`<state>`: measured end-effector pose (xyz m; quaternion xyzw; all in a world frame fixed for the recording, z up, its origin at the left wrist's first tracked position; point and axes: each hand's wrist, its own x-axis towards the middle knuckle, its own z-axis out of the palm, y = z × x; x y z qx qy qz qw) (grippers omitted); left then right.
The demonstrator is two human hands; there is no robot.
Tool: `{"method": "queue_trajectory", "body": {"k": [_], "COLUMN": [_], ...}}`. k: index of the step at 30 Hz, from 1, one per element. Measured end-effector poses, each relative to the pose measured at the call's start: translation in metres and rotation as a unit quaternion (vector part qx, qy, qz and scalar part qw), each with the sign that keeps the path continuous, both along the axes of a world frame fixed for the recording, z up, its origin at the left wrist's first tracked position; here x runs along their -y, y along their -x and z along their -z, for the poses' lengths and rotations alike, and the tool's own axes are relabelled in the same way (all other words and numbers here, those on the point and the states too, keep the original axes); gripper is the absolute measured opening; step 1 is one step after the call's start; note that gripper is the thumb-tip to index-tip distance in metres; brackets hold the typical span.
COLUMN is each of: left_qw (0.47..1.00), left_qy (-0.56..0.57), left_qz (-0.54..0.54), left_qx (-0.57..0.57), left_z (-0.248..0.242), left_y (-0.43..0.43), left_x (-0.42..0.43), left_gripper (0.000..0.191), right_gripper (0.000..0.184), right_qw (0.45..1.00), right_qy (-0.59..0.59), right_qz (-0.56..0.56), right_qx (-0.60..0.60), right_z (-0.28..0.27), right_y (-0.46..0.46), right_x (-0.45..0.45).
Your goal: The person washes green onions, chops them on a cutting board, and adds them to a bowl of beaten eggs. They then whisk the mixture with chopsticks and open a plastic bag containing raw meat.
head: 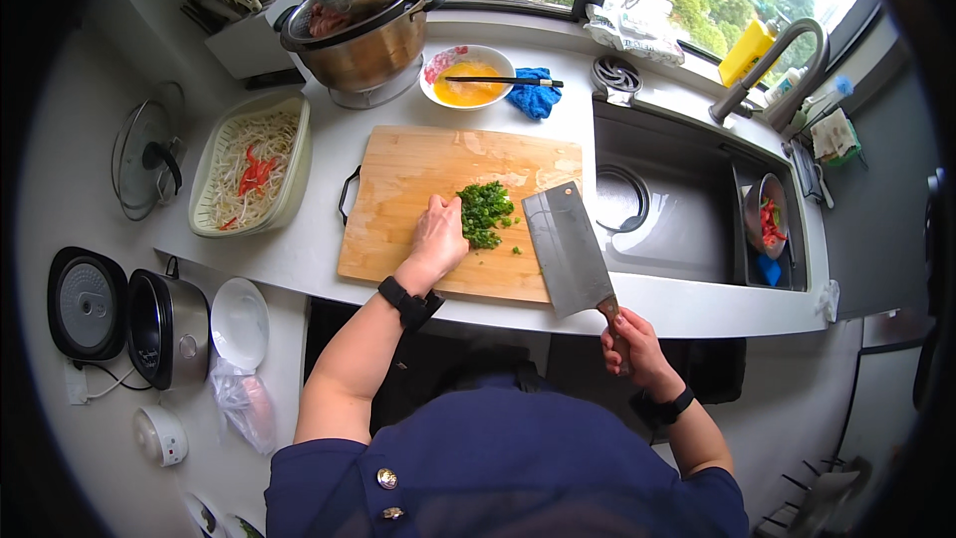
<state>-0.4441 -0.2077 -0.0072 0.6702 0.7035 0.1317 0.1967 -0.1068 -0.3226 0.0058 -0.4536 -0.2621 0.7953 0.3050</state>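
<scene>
My right hand [629, 344] grips the wooden handle of a Chinese cleaver [571, 254]. The broad steel blade lies flat to the view over the right edge of a bamboo cutting board [418, 164]. On the board is a heap of finely chopped green onions [485, 213], with a few bits scattered to its right. My left hand [439, 232] is at the heap's left side, fingers curled and touching it or nearly so. Its fingertips are partly hidden, so whether it pinches any greens cannot be told.
Behind the board stand a bowl of beaten egg [470, 93] with chopsticks across it, a blue cloth [535, 93] and a stacked steel pot [366, 52]. A basket of bean sprouts [299, 164] with red pepper strips sits left. The sink [672, 239] lies right, holding a bowl [756, 228].
</scene>
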Motion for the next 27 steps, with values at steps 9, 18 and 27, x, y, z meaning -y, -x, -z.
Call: {"method": "queue_trajectory", "body": {"k": [9,18,27], "left_qw": [0.995,0.997,0.987], "left_qy": [-0.077,-0.061,-0.117], "left_qz": [0.021,0.033,0.09], "left_qx": [0.058,0.018,0.063], "left_z": [0.007,-0.013,-0.081], "left_y": [-0.011,-0.015,-0.013], "left_x": [-0.006,-0.008,-0.044], "left_gripper": [0.035,0.053,0.051], "right_gripper": [0.026,0.024,0.028], "right_qw": [0.997,0.993,0.995], "right_qy": [0.008,0.041,-0.005], "right_qz": [-0.071,-0.077,-0.048], "right_qx": [-0.03,-0.082,-0.082], "right_z": [0.017,0.009,-0.054], "right_y": [0.039,0.046,0.044], "right_x": [0.008,0.001,-0.031]}}
